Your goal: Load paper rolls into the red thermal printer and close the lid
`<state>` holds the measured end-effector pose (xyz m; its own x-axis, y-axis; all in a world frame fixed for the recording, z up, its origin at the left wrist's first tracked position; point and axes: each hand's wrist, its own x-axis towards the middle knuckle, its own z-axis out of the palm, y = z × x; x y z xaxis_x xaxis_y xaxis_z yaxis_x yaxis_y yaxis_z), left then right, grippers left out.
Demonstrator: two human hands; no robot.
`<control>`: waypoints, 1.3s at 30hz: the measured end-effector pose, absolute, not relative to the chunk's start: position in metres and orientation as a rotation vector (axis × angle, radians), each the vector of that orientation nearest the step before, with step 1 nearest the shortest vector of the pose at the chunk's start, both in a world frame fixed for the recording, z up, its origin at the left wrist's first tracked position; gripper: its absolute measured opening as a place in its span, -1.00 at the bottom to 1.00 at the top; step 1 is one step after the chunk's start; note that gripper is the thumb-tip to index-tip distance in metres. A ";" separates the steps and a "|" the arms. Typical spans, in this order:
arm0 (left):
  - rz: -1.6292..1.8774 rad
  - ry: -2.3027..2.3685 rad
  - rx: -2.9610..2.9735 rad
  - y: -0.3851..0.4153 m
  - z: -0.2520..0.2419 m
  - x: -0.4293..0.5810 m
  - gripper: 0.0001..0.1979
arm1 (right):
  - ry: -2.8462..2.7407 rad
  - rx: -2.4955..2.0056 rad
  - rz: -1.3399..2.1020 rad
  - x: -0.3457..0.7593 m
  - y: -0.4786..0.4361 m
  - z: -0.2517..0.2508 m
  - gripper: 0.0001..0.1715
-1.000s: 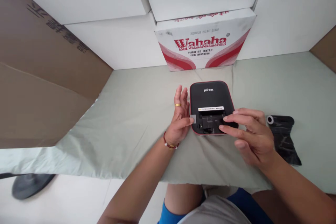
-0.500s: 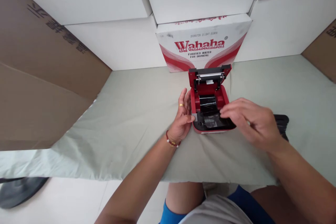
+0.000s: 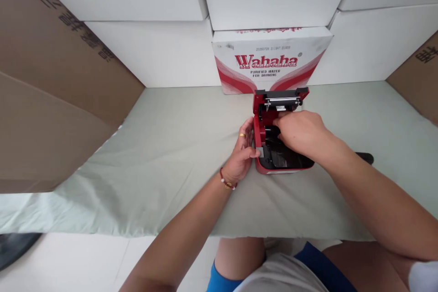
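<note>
A small red and black printer (image 3: 270, 166) sits on the grey-green cloth (image 3: 171, 164) with its lid (image 3: 280, 98) flipped up towards the back. My left hand (image 3: 242, 153) rests against the printer's left side, thumb on a grey side button, fingers held together and extended. My right hand (image 3: 297, 132) reaches into the open compartment from the right. Its fingertips dip inside and are hidden, so what they touch cannot be made out.
A Wahaha water carton (image 3: 270, 61) stands right behind the printer, among stacked white boxes (image 3: 150, 50). Brown cardboard (image 3: 51, 82) walls the left side, and more shows at the far right. A black object (image 3: 364, 157) peeks out behind my right forearm.
The printer's lid was shut one second ago and now stands open. My right hand moved from the front edge up into the open compartment. My left hand stayed at the side.
</note>
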<state>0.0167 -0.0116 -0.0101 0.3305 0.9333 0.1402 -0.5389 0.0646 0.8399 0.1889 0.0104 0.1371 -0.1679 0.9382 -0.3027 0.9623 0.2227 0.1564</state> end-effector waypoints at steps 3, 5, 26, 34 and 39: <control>1.194 0.515 0.982 -0.011 -0.012 0.017 -0.04 | 2.154 1.816 -0.079 0.188 0.007 0.134 -0.57; 1.194 0.516 0.984 -0.010 -0.013 0.017 -0.03 | 2.175 1.857 -0.064 0.191 0.006 0.129 -0.55; 1.194 0.530 0.978 -0.010 -0.008 0.014 -0.06 | 2.681 2.200 -1.497 0.247 -0.025 0.124 -0.58; 1.188 0.534 0.986 -0.009 -0.008 0.013 -0.06 | 1.857 2.901 -1.991 0.338 -0.095 0.114 -0.33; 1.183 0.550 1.012 -0.007 -0.011 0.011 -0.05 | 1.976 2.559 -1.755 0.334 -0.107 0.076 -0.36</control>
<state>0.0106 -0.0071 -0.0108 0.3257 0.9347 0.1424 -0.4932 0.0395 0.8690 0.3339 -0.1070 0.0762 0.0406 0.9387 -0.3422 0.4505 -0.3229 -0.8323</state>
